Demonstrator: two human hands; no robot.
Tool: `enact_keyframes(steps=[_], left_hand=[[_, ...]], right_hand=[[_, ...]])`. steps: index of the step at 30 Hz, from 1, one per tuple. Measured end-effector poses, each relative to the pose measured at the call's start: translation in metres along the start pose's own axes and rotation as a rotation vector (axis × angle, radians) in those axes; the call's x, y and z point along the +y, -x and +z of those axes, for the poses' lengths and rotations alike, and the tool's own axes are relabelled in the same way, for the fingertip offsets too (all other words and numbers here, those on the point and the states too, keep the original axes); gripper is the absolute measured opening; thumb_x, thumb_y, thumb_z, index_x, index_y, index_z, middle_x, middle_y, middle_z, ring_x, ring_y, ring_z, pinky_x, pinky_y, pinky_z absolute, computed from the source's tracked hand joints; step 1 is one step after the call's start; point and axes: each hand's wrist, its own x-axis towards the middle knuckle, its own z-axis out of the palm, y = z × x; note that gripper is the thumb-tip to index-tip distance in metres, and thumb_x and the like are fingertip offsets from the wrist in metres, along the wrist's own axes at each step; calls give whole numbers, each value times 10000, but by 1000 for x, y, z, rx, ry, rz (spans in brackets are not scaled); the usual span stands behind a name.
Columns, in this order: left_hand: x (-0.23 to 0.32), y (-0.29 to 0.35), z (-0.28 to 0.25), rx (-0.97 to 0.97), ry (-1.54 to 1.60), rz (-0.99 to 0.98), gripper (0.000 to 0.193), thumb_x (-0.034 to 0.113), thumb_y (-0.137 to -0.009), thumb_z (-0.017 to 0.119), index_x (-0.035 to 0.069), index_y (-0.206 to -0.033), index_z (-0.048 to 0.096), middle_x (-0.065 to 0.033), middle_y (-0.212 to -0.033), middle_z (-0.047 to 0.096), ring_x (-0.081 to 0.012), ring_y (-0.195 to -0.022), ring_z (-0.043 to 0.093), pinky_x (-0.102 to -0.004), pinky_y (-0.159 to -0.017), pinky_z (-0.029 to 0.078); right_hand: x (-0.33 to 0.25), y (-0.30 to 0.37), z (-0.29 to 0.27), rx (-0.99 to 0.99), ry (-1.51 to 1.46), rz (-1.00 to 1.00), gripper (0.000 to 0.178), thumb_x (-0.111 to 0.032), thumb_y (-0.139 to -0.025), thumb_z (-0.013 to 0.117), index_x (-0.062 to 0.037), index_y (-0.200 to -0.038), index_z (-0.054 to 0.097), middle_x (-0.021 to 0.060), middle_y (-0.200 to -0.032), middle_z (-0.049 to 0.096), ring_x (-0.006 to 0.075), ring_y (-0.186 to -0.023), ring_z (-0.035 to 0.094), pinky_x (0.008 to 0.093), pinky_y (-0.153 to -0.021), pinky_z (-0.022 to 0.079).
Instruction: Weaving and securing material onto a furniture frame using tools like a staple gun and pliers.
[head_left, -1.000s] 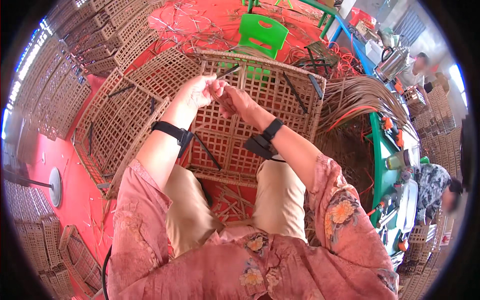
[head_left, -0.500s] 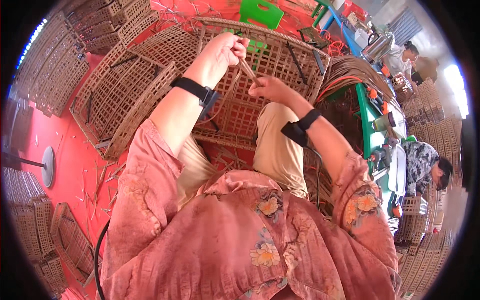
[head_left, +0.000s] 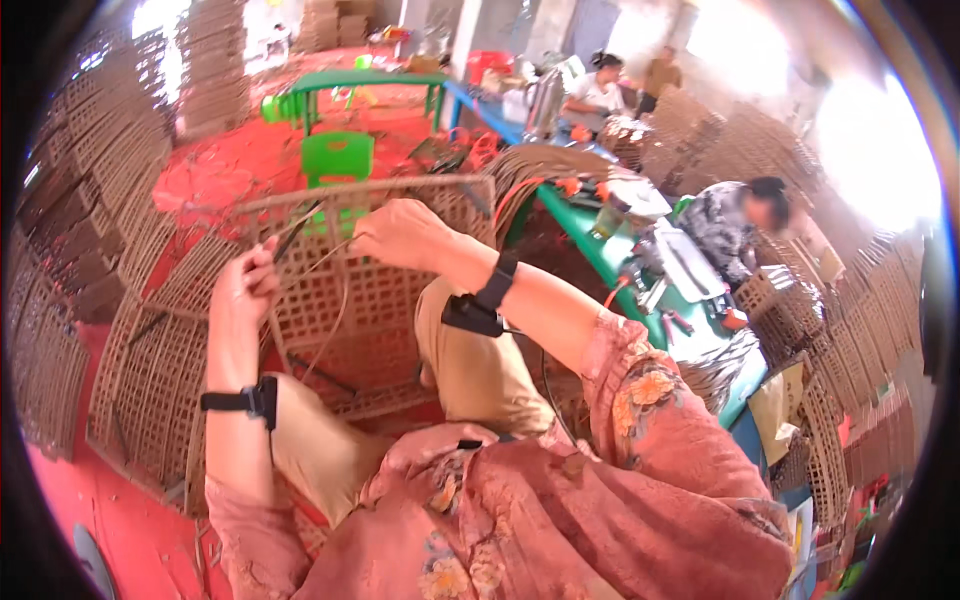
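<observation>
My left hand [head_left: 245,285] is raised over the left part of a large woven lattice basket [head_left: 385,310], its fingers curled closed. A slim dark piece [head_left: 296,230] rises from beside these fingers; I cannot tell whether they hold it or it belongs to the basket. My right hand [head_left: 405,235] is closed too, pinching a thin brown weaving strip [head_left: 328,256] that slants down toward the left hand. A pale strand [head_left: 343,305] loops below, in front of the basket. The basket stands against my knees. Both wrists wear black straps.
Another lattice basket [head_left: 150,400] lies at the left. Tall basket stacks line the sides. A green table [head_left: 590,245] with tools and a bundle of brown strips [head_left: 545,165] stands right, with two people beyond. A green chair [head_left: 337,157] stands behind the basket.
My hands have moved apart, the left lower and outward; before, they were close together along a brown strip. The view has lifted and turned right, showing more of the room.
</observation>
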Motion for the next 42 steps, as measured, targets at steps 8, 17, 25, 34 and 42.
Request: enact_keyframes(steps=[8,17,25,34,42], left_hand=[[-23,12,61,-33,229,31,233,21,-957,394,-82,-1137,499,-15,-663,512,-46,-414,305,-210,-407,229],[-3,11,97,-126,154,137,244,10,-944,395,-96,-1145,485,-16,-694,530,-40,-417,319,-215,-433,245],[-46,11,97,19,133,5,225,38,-917,473,-63,-1107,537,19,-626,514,-41,-396,299,-209,-426,224],[-40,-3,80,239,-16,115,329,44,-873,491,-22,-1195,501,59,-586,376,-70,-449,306,-219,-429,244],[-56,-8,95,110,29,-7,221,-1,-927,371,-71,-1098,493,19,-594,484,-38,-383,350,-207,-393,229]], right_hand=[[-22,16,-112,23,481,-234,167,-142,-719,607,-59,-844,535,108,-518,517,325,-540,568,440,-535,429],[70,37,-154,743,548,133,283,-232,-804,644,-47,-1013,604,119,-812,631,270,-825,620,445,-721,452],[175,145,-42,322,-560,1114,687,-634,-840,506,-34,-1172,536,154,-683,602,253,-539,596,369,-554,499],[97,89,-101,765,-1509,406,207,-272,-967,452,-74,-979,513,91,-851,615,207,-804,612,373,-700,501],[44,143,-230,1140,578,-428,300,-224,-883,643,12,-1065,610,119,-1011,628,247,-979,592,359,-816,492]])
